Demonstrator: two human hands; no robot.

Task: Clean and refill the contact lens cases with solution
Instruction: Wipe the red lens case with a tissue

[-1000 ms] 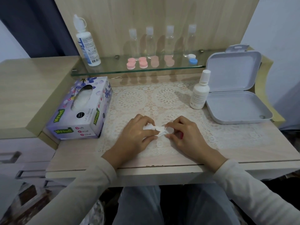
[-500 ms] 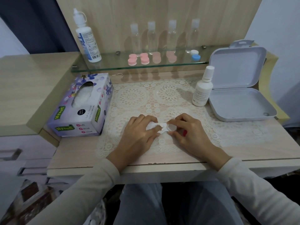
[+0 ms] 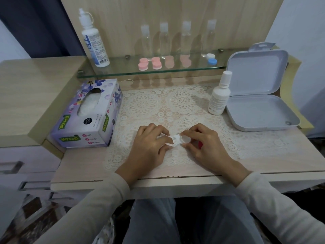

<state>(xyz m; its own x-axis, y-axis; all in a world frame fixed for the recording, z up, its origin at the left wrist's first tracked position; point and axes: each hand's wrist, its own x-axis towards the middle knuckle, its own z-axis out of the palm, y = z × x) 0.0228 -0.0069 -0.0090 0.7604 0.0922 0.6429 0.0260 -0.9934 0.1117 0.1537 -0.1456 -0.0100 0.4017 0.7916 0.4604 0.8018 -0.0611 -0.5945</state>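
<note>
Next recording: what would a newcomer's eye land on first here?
On the lace mat, the left hand holds a white tissue against the white lens case gripped by the right hand. A purple tissue box lies to the left, an open grey box to the right, pink cases on the glass shelf behind.

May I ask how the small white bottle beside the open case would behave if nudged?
Tall and narrow, the small white bottle probably tips easily. The lace mat under it may snag its base. Fallen, its round body would likely roll.
</note>
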